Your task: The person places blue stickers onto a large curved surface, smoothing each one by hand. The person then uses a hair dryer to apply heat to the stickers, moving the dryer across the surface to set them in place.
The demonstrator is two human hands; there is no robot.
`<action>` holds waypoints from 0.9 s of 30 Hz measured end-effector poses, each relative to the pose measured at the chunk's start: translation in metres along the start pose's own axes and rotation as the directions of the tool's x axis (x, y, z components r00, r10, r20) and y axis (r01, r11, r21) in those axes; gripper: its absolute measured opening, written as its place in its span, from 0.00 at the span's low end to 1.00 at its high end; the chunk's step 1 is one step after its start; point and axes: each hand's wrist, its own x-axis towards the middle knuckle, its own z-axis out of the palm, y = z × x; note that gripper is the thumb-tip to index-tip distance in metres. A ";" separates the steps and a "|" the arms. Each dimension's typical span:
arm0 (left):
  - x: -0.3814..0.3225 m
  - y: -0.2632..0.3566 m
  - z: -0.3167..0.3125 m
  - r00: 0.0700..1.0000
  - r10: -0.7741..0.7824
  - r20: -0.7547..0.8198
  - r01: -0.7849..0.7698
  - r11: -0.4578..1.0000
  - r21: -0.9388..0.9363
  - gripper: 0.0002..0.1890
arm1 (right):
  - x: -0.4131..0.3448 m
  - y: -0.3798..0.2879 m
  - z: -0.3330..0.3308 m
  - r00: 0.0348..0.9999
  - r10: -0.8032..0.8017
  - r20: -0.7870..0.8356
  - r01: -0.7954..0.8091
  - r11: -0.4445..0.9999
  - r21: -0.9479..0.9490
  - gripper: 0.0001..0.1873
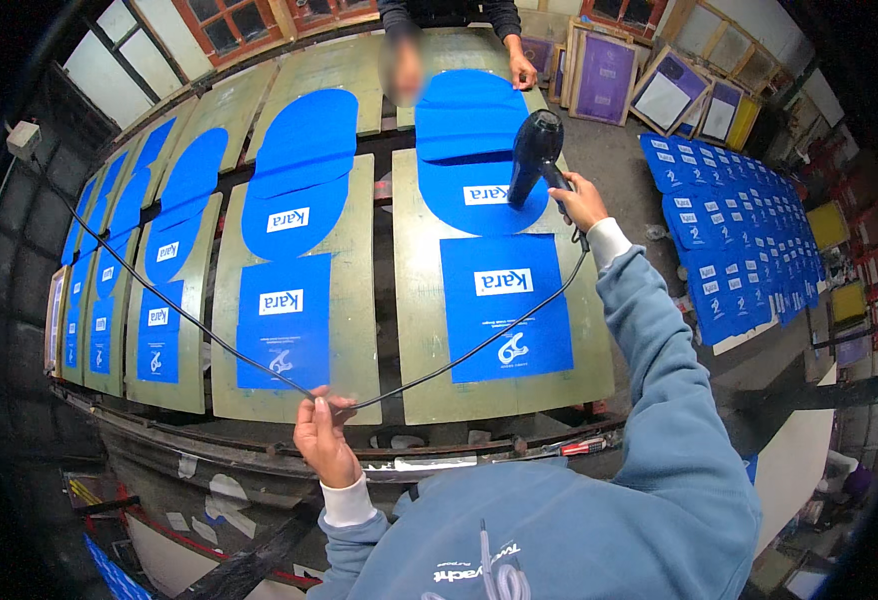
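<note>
A black hair dryer [538,146] is gripped by its handle in my right hand [583,201]. Its nozzle points down over a rounded blue fabric piece [476,199] with a white printed block. Below that piece lies a rectangular blue fabric panel [469,322] with white print, on the same olive board [420,360]. My left hand [328,439] pinches the dryer's black cord [457,366] near the boards' front edge. From there the cord runs up left across another printed panel [270,337] towards a white box [24,140].
Across the table, another person's hand [523,71] is at the far edge of the rounded fabric. Similar boards with blue pieces continue leftward, with gaps between them. Framed screens [604,75] lean at the back right. Printed blue sheets [724,217] lie at right. A red-handled tool [583,448] rests on the front rail.
</note>
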 end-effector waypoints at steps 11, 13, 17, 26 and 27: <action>0.005 0.010 -0.030 0.997 0.058 -0.056 -0.059 0.998 -0.010 0.07 | 0.021 -0.028 0.077 0.998 -0.065 -0.002 0.065 0.993 0.096 0.26; 0.004 0.013 -0.027 0.997 0.066 -0.048 -0.067 0.998 -0.022 0.07 | 0.030 -0.015 0.066 0.995 -0.087 -0.057 0.087 0.996 0.003 0.28; 0.000 0.010 -0.022 0.997 0.073 -0.001 -0.073 0.996 -0.048 0.08 | 0.011 0.006 0.025 0.996 -0.055 -0.067 0.054 0.998 -0.021 0.30; -0.009 0.000 -0.019 0.994 0.077 0.079 -0.072 0.995 -0.065 0.10 | -0.151 0.000 -0.010 0.966 -0.037 0.256 -0.024 0.972 0.232 0.27; -0.009 0.001 -0.020 0.994 0.086 0.069 -0.082 0.995 -0.065 0.11 | -0.161 -0.002 -0.002 0.962 -0.058 0.268 -0.010 0.970 0.245 0.28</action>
